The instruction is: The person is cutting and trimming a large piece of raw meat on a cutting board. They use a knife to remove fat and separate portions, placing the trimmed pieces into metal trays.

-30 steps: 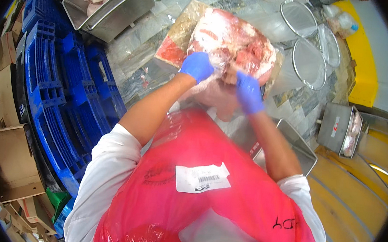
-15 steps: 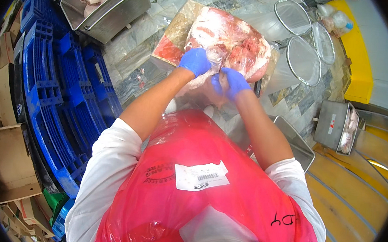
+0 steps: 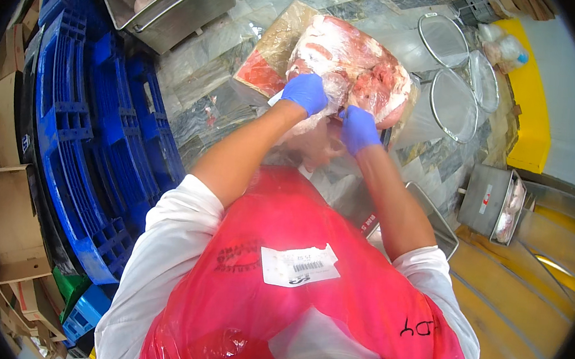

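Observation:
A large slab of raw pink and white meat [image 3: 344, 44] lies on a box wrapped in clear film [image 3: 275, 45], in front of me. Clear plastic film [image 3: 334, 95] covers part of the meat and hangs loosely toward my apron. My left hand [image 3: 306, 94], in a blue glove, is closed on the film at the meat's near left edge. Just to its right, my right hand [image 3: 360, 130], gloved too, has its fingers curled closed on the same film. The fingertips of both hands are partly hidden.
Blue plastic pallets [image 3: 91, 155] stand on the left beside cardboard boxes [image 3: 10, 223]. A metal bin of meat [image 3: 179, 13] is at the far left. Hoops with clear bags [image 3: 455, 105] stand right of the meat. Another metal bin [image 3: 484, 197] sits farther right.
The view has shifted, so the scene sits a little lower and to the right. My right hand has turned, with its fingers drawn in more tightly. The left keeps its hold.

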Available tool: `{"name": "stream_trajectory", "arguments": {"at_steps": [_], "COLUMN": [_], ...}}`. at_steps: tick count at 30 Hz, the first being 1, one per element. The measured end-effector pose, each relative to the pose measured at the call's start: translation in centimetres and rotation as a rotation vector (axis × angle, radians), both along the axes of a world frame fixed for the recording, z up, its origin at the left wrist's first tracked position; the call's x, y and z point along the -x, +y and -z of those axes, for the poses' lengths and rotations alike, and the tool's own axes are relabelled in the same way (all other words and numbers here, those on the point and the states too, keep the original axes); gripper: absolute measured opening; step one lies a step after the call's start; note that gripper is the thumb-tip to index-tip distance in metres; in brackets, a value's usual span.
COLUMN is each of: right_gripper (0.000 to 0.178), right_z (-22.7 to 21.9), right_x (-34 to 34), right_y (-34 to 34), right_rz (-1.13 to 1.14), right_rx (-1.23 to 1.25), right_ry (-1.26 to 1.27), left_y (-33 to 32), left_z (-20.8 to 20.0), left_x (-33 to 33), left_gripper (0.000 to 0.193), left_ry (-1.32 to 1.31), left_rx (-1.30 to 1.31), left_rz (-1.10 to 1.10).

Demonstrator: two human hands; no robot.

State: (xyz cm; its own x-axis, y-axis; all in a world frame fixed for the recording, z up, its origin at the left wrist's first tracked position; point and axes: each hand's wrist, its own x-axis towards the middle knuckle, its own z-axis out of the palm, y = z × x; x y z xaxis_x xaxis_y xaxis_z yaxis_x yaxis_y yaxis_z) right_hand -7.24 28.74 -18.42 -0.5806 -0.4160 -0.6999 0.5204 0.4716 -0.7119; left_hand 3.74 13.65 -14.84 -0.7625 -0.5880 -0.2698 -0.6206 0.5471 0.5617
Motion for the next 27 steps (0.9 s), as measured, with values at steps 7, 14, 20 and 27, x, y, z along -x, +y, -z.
{"name": "stream_trajectory", "arguments": {"at_steps": [7,14,20,27], "right_gripper": [0.02,0.015,0.015,0.032], "right_z": [-3.1,-4.6,-1.9,-0.2], "right_x": [1.1,1.2,2.4,-1.4], "right_y": [0.9,0.8,4.0,4.1], "right_rz": [-0.678,-0.049,-0.997,-0.656], "right_rx": [-0.056,-0.114,-0.031,-0.189], "right_ry": [0.81,-0.141,1.117,0.8], "left_y": [-0.3,0.4,0.3,0.4], "left_z": [0.4,1.3,0.3,0.4], "left_x": [0.0,0.3,-0.5,0.1], "left_gripper": [0.027,0.026,0.027,0.027], "left_ry": [0.011,-0.048,0.006,0.041], "left_rx": [0.022,0.023,-0.059,0.029], "left_rz": [0.003,0.109,0.015,0.029]}}
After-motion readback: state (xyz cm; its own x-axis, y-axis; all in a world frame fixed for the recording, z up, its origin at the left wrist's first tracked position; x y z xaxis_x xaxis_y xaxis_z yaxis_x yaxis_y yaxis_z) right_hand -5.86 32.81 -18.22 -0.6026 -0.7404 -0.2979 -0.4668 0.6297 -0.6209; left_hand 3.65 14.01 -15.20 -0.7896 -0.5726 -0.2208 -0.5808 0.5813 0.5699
